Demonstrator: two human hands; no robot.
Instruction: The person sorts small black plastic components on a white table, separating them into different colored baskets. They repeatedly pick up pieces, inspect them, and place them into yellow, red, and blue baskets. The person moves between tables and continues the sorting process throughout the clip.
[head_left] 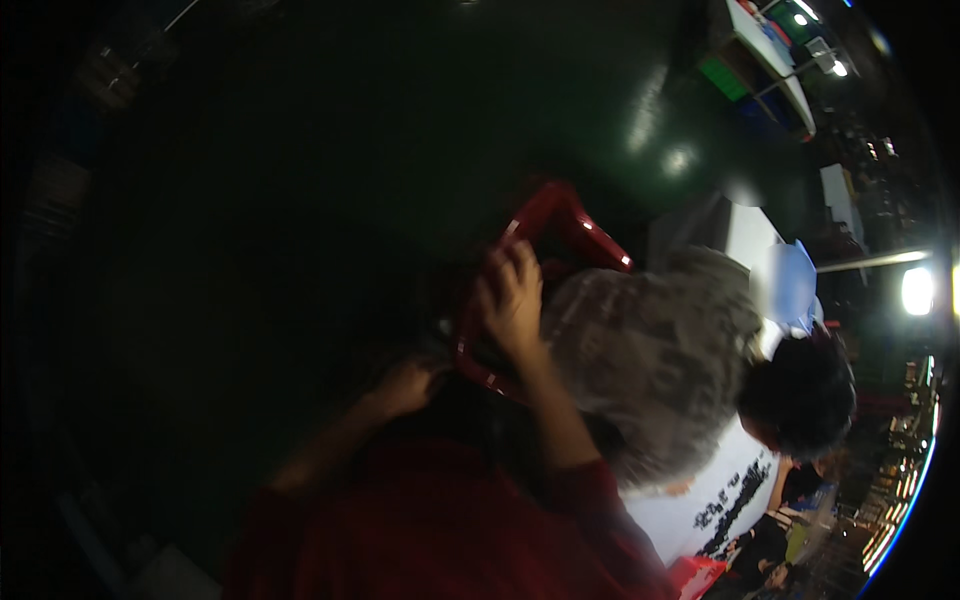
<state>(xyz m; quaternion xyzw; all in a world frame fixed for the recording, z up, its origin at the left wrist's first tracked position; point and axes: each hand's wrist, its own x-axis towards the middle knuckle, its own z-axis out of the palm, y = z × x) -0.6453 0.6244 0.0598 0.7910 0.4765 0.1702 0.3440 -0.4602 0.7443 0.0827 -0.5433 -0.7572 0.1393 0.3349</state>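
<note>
A glossy red plastic chair (560,205) stands in front of me, and a person in a grey patterned shirt (650,360) sits on it, turned to the right. My right hand (513,300) lies over the chair's red frame, its fingers bent onto the edge. Lower and to the left, my left hand (405,388) is closed beside the chair's near side. Its fingertips run into a dark area, so whatever they hold is hidden. Both bare forearms come out of red sleeves. Motion blur softens the hands.
Right of the seated person is a white table (690,510) with many small black pieces on it. A blue bin (795,285) is at its far end. Another dark-haired person (800,395) leans close by. The floor (250,200) is dark green.
</note>
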